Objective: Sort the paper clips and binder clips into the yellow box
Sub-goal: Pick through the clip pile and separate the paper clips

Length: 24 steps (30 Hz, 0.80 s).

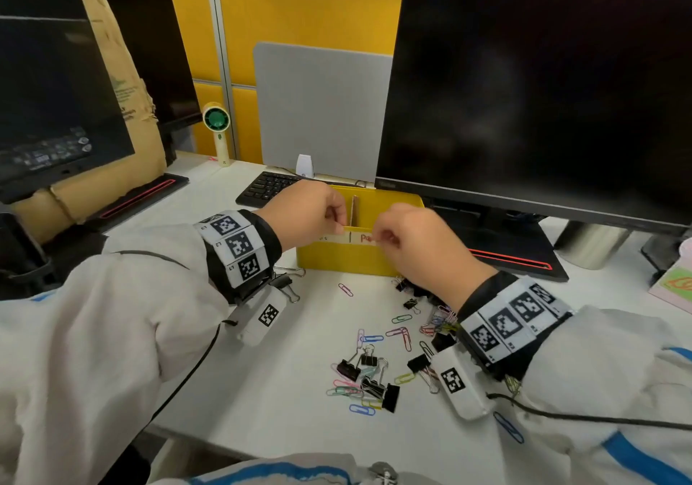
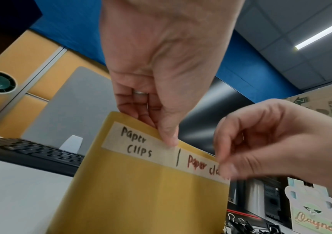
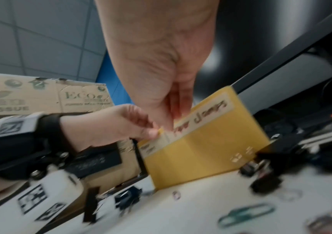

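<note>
The yellow box stands mid-desk with a cardboard divider and a handwritten tape label along its front wall. My left hand pinches the front rim near the divider, its thumb on the label. My right hand pinches the same rim just to the right, over the red lettering. Neither hand shows a clip in it. Coloured paper clips and black binder clips lie scattered on the desk in front of the box, between my wrists.
A large monitor rises right behind the box, and its stand base is at the box's right. Behind the box lies a keyboard. A hand fan and a cardboard box stand far left. Binder clips lie under my left wrist.
</note>
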### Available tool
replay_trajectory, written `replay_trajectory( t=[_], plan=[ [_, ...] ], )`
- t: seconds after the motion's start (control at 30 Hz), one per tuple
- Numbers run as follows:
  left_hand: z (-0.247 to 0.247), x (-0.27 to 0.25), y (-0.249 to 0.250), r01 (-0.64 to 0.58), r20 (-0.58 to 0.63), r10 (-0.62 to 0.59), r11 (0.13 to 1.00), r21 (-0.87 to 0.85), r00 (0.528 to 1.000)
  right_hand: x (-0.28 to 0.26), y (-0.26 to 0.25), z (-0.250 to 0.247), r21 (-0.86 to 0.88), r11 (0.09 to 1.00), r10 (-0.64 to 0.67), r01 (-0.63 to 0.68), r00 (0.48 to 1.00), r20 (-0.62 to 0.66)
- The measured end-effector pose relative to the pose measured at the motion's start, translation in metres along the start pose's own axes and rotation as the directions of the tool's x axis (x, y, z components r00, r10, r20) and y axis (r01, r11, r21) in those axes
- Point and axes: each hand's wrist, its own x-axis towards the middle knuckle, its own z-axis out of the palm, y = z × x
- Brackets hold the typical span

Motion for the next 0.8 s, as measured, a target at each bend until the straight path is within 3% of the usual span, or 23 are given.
replay_trajectory(
  t=[0.07, 0.13, 0.2, 0.37, 0.47, 0.57, 0.63, 0.7, 0.73, 0.8],
  plan=[
    [0.000, -0.001, -0.001, 0.022, -0.016, -0.022, 0.999, -0.039, 1.000, 0.000, -0.014, 0.011, 0.051, 0.994, -0.098, 0.092, 0.985, 0.140],
    [0.001, -0.003, -0.002, 0.044, -0.025, -0.046, 0.995, -0.086, 0.999, 0.005, -0.022, 0.026, 0.088, 0.995, -0.084, 0.054, 0.920, 0.383],
    [0.005, -0.006, -0.003, 0.052, -0.040, -0.057, 0.991, -0.122, 0.998, 0.008, -0.024, 0.038, 0.101, 0.994, -0.085, 0.038, 0.854, 0.513],
    [0.020, -0.014, -0.006, 0.033, -0.086, -0.051, 0.980, -0.198, 0.995, 0.008, -0.021, 0.046, 0.198, 0.980, -0.058, -0.033, 0.898, 0.436],
    [0.024, -0.022, -0.006, -0.048, -0.240, -0.026, 0.954, -0.297, 0.970, 0.002, -0.015, 0.047, 0.239, 0.966, -0.011, -0.101, 0.905, 0.425],
    [0.024, -0.036, 0.002, -0.165, -0.367, 0.062, 0.952, -0.257, 0.928, -0.002, -0.006, 0.044, 0.248, 0.955, 0.040, -0.165, 0.896, 0.442],
    [0.024, -0.043, 0.009, -0.173, -0.264, 0.098, 0.945, -0.279, 0.960, -0.006, 0.002, 0.036, 0.275, 0.944, 0.037, -0.182, 0.886, 0.461],
    [0.027, -0.046, 0.012, -0.132, 0.020, 0.139, 0.967, -0.216, 0.990, -0.012, 0.009, 0.027, 0.249, 0.953, 0.013, -0.173, 0.844, 0.536],
    [0.030, -0.046, 0.013, -0.134, 0.194, 0.164, 0.978, -0.158, 0.967, -0.016, 0.012, 0.024, 0.213, 0.964, 0.010, -0.161, 0.819, 0.574],
    [0.038, -0.045, 0.014, -0.144, 0.486, 0.180, 0.983, -0.112, 0.855, -0.023, 0.019, 0.022, 0.160, 0.978, 0.011, -0.137, 0.790, 0.613]
  ],
)
